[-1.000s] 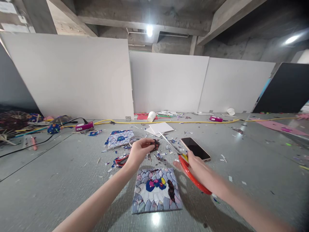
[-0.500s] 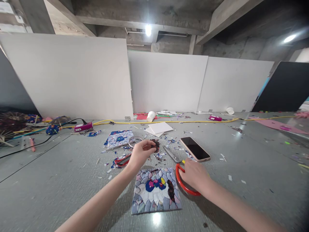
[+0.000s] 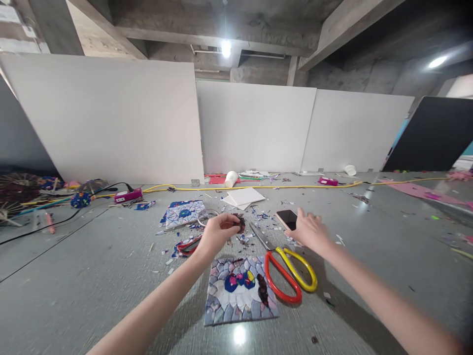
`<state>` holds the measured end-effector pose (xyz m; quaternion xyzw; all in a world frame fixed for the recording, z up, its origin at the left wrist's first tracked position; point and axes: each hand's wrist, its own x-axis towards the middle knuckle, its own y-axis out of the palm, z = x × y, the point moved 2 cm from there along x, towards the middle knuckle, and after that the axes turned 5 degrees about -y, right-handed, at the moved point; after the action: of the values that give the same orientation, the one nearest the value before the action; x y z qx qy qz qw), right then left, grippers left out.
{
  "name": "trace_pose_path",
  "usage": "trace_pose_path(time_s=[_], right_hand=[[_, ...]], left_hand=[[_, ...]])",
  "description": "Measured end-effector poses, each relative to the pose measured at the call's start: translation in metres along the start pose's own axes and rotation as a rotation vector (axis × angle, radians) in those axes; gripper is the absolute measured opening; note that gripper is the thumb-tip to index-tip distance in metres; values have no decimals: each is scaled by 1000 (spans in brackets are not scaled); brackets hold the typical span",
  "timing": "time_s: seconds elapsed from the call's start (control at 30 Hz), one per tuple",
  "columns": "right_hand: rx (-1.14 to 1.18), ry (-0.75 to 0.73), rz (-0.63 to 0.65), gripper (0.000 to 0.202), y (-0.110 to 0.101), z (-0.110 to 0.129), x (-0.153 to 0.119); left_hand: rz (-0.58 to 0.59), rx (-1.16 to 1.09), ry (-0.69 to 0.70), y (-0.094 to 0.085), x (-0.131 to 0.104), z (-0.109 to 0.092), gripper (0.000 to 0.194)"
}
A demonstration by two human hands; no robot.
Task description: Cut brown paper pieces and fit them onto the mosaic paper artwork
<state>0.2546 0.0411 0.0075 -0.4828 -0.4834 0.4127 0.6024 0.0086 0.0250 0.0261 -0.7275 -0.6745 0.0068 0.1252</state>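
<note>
My left hand is pinched on a small dark brown scrap of fabric above the littered tabletop. Over the right part of a smartphone is my right hand, its fingers apart; whether it touches the phone I cannot tell. Large scissors with one red and one yellow handle lie between my hands, blades pointing away. Nearest to me is a square fabric mosaic panel with blue, pink and yellow shapes and a dark brown strip; the red handle overlaps its right edge.
A second mosaic panel, a roll of tape and a red-edged tool lie left of the scraps. White square boards and a paper cup are behind. A yellow cable crosses the table before white partitions.
My right hand has let go of the scissors and moved up and right onto the phone. The scissors now lie on the table. My left hand keeps its pinch on the scrap.
</note>
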Motion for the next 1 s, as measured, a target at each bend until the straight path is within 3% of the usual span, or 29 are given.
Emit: trace_pose_path(time_s=[0.1,0.2,0.3,0.47,0.7,1.0], right_hand=[[69,133,217,83,23,-20,27],[100,130,258,81,43,-23,42],[106,152,251,85,54,-11,46],[164,82,315,89,48,1,58],[196,-42,604,57,38,-38,74],[105,-139,676,51,55,-33,82]], left_hand=[[6,4,-2,0,1,-1,13],[24,-10,-22,0,2,0,11],[33,-6,-29,0,2,2,12],[45,0,-31,-2,4,4,12],[57,14,-34,-4,6,5,12],[74,36,-43,-4,7,7,13]])
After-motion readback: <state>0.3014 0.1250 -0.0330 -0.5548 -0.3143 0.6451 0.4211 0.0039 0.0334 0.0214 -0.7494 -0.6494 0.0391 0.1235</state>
